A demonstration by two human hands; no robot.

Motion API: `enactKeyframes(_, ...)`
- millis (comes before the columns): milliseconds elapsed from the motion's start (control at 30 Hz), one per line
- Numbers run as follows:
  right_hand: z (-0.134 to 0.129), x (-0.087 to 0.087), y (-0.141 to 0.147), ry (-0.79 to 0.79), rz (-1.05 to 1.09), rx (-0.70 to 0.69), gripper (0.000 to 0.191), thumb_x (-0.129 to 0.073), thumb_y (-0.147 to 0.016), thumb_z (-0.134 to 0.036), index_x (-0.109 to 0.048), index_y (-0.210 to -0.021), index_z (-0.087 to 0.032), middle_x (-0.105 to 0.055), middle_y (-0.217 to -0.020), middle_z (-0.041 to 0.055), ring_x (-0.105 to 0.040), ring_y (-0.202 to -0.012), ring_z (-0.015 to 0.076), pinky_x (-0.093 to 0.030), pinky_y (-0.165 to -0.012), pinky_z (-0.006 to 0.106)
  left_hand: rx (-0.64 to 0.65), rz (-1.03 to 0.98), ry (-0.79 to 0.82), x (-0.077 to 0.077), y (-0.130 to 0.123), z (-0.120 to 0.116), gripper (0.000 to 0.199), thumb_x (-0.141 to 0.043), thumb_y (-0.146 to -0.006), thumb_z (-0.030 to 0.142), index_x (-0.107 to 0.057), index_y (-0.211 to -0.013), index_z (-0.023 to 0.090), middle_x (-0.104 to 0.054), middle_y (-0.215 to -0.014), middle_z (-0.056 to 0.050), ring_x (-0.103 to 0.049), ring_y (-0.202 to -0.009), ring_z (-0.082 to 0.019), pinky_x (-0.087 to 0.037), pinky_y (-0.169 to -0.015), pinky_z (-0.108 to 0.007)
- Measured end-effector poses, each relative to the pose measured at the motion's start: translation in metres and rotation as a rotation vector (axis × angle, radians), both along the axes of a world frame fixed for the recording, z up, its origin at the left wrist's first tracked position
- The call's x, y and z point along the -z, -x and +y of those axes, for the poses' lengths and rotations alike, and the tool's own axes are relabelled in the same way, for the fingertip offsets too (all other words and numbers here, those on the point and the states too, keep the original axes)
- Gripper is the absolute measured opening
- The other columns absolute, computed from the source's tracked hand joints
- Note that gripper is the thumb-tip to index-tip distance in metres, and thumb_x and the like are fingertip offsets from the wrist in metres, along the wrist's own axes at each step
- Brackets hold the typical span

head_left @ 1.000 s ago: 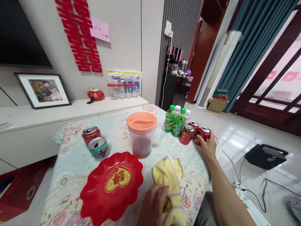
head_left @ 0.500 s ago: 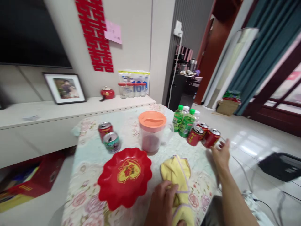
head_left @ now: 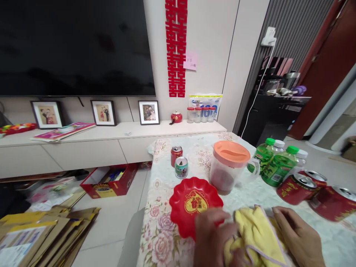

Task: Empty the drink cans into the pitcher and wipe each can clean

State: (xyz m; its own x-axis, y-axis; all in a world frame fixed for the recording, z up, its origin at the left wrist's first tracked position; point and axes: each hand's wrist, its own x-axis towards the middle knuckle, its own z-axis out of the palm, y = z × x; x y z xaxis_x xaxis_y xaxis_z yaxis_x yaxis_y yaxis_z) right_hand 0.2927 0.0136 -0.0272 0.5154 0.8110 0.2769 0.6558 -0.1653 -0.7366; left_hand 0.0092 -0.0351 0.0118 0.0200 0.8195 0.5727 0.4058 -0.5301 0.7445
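My left hand (head_left: 213, 235) is blurred at the lower middle, its fingers apart over the near right edge of the red scalloped plate (head_left: 178, 202). Its thumb side is close to the crumpled yellow cloth (head_left: 258, 233). On the cloth's right side is my right hand (head_left: 302, 235), fingers curled in at the cloth's edge; its fingertips are partly hidden. Behind the cloth stands a clear plastic pitcher (head_left: 222, 178) with an orange lid and dark contents. Beyond the plate are a small green can (head_left: 181, 168) and a red can (head_left: 176, 154).
Green-capped and white-capped bottles (head_left: 279, 167) and several red cans (head_left: 296, 188) stand at the table's right. A flowered cloth covers the table (head_left: 155, 230). Along the wall runs a white cabinet (head_left: 111, 148). Flattened cardboard (head_left: 61, 237) and a red box (head_left: 111, 181) lie on the floor.
The view has swung left. My right hand has moved from beside the red cans to the yellow cloth. My left hand has lifted off the cloth's near part toward the plate.
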Motion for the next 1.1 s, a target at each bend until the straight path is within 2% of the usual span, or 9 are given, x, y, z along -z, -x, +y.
enactKeyframes(100,0.008,0.004,-0.004,0.053,-0.021,-0.039,0.047,-0.055,-0.065,-0.069,-0.073,-0.076,-0.028,-0.081,-0.083,0.0054,-0.075,-0.078,0.0340,-0.058,-0.074,0.044,-0.178,-0.120,-0.085,-0.025,0.051,0.051,0.031,-0.061,-0.088,0.025,-0.066,-0.118,0.028,-0.066,-0.123,-0.010,-0.062,-0.122,-0.033,-0.050,-0.106,-0.055)
enactKeyframes(233,0.011,0.003,-0.006,0.073,-0.030,-0.046,0.046,-0.055,-0.063,-0.070,-0.074,-0.070,-0.029,-0.081,-0.080,0.0040,-0.076,-0.076,0.0330,-0.058,-0.072,0.042,-0.370,-0.303,0.182,-0.035,0.110,0.136,0.040,-0.060,-0.087,0.025,-0.058,-0.127,0.024,-0.056,-0.138,-0.010,-0.055,-0.130,-0.028,-0.046,-0.109,-0.045)
enactKeyframes(333,0.012,0.001,-0.005,0.109,-0.019,-0.042,0.046,-0.055,-0.060,-0.070,-0.075,-0.069,-0.029,-0.082,-0.079,0.0035,-0.077,-0.075,0.0334,-0.058,-0.071,0.042,-0.340,-0.317,0.270,-0.031,0.135,0.186,0.056,-0.066,-0.084,0.024,-0.050,-0.137,0.018,-0.051,-0.144,-0.016,-0.053,-0.132,-0.030,-0.043,-0.112,-0.046)
enactKeyframes(433,0.013,-0.001,-0.006,0.123,-0.001,-0.054,0.045,-0.056,-0.058,-0.069,-0.076,-0.068,-0.030,-0.082,-0.079,0.0031,-0.077,-0.075,0.0336,-0.059,-0.070,0.042,-0.246,-0.312,0.360,-0.031,0.145,0.218,0.081,-0.076,-0.078,0.028,-0.038,-0.149,0.015,-0.048,-0.149,-0.020,-0.050,-0.136,-0.032,-0.040,-0.114,-0.048)
enactKeyframes(533,0.014,-0.003,-0.006,0.142,0.004,-0.057,0.045,-0.058,-0.057,-0.070,-0.076,-0.066,-0.030,-0.081,-0.076,0.0030,-0.076,-0.073,0.0336,-0.059,-0.070,0.042,-0.161,-0.294,0.407,-0.036,0.145,0.238,0.103,-0.084,-0.070,0.025,-0.028,-0.156,0.014,-0.044,-0.153,-0.023,-0.047,-0.139,-0.033,-0.040,-0.114,-0.045)
enactKeyframes(667,0.014,-0.006,-0.005,0.168,0.013,-0.062,0.044,-0.058,-0.055,-0.069,-0.077,-0.065,-0.030,-0.081,-0.075,0.0029,-0.076,-0.073,0.0336,-0.060,-0.071,0.041,-0.084,-0.270,0.446,-0.038,0.141,0.256,0.114,-0.086,-0.063,0.018,-0.025,-0.158,0.013,-0.049,-0.147,-0.023,-0.063,-0.117,-0.028,-0.049,-0.102,-0.042)
enactKeyframes(767,0.014,-0.004,-0.006,0.170,0.011,-0.078,0.045,-0.057,-0.057,-0.069,-0.077,-0.066,-0.030,-0.081,-0.077,0.0021,-0.077,-0.074,0.0329,-0.060,-0.069,0.040,-0.078,-0.246,0.434,-0.034,0.139,0.261,0.105,-0.082,-0.063,0.011,-0.032,-0.155,0.011,-0.059,-0.135,-0.020,-0.066,-0.110,-0.026,-0.050,-0.100,-0.041)
enactKeyframes(933,0.017,0.002,-0.011,0.170,-0.008,-0.108,0.046,-0.057,-0.058,-0.071,-0.077,-0.067,-0.030,-0.082,-0.078,0.0000,-0.077,-0.075,0.0301,-0.059,-0.068,0.036,-0.197,-0.217,0.352,-0.033,0.144,0.266,0.081,-0.080,-0.061,0.008,-0.052,-0.137,0.011,-0.060,-0.134,-0.018,-0.060,-0.125,-0.031,-0.043,-0.111,-0.044)
enactKeyframes(1100,0.016,0.000,-0.009,0.167,-0.008,-0.095,0.048,-0.057,-0.061,-0.071,-0.076,-0.070,-0.028,-0.081,-0.078,0.0010,-0.077,-0.078,0.0312,-0.057,-0.068,0.036,-0.351,-0.173,0.238,-0.059,0.156,0.258,0.067,-0.079,-0.066,0.016,-0.055,-0.129,0.014,-0.053,-0.136,-0.015,-0.052,-0.134,-0.032,-0.035,-0.119,-0.048)
